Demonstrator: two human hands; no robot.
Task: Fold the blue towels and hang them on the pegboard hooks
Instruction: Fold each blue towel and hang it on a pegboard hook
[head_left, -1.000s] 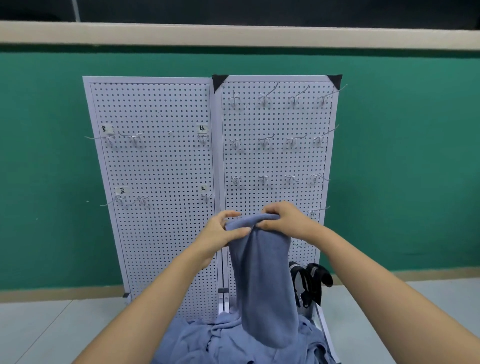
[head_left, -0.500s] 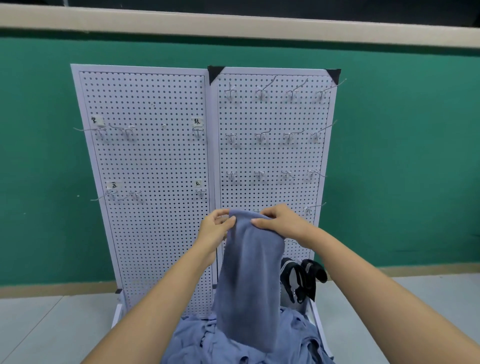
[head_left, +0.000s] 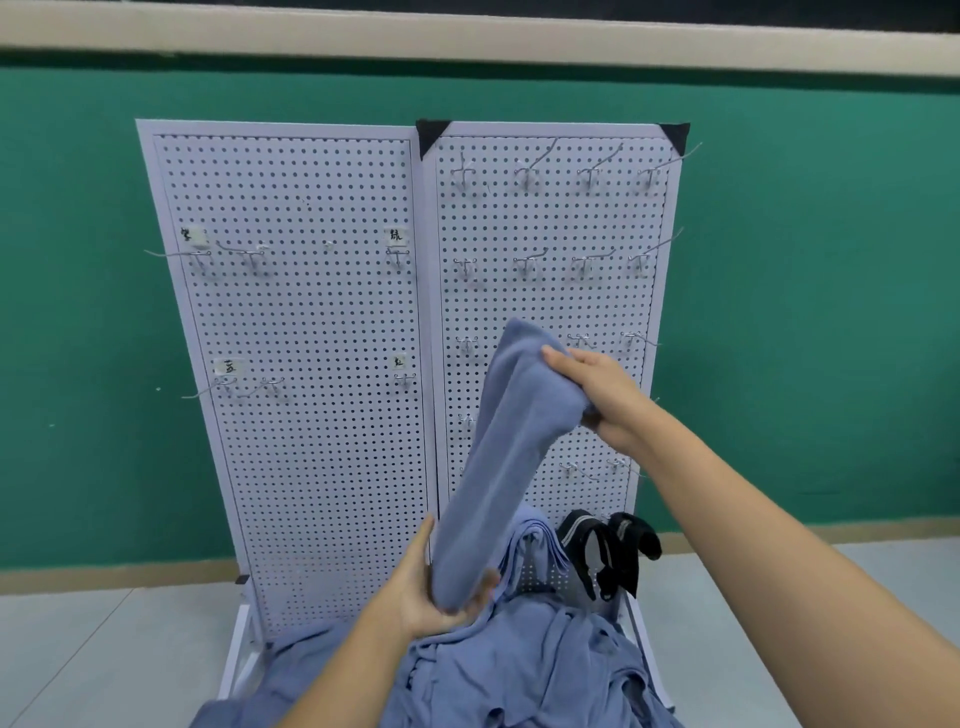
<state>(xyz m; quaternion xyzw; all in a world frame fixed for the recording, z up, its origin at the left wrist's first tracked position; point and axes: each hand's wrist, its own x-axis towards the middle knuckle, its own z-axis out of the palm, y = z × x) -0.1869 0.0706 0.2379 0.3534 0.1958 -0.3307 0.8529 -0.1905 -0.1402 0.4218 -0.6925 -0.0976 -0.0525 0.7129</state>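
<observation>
A folded blue towel (head_left: 498, 457) hangs slanted in front of the white pegboard (head_left: 311, 364). My right hand (head_left: 602, 395) grips its upper end in front of the right panel's hooks (head_left: 582, 340). My left hand (head_left: 431, 592) grips the towel's lower end from below, thumb on the left side. A heap of more blue towels (head_left: 519, 670) lies under my arms at the foot of the board. One blue towel (head_left: 535, 540) hangs low on the right panel behind the held one.
Rows of wire hooks (head_left: 587, 176) stick out of the right panel; the left panel has labelled hooks (head_left: 228, 384). Black straps (head_left: 608, 551) hang low on the right. A green wall stands behind and a pale floor (head_left: 104, 649) surrounds the white base frame.
My left hand left the towel's top and dropped to grip its lower end. My right hand lifted the top end up and to the right, so the towel now slants.
</observation>
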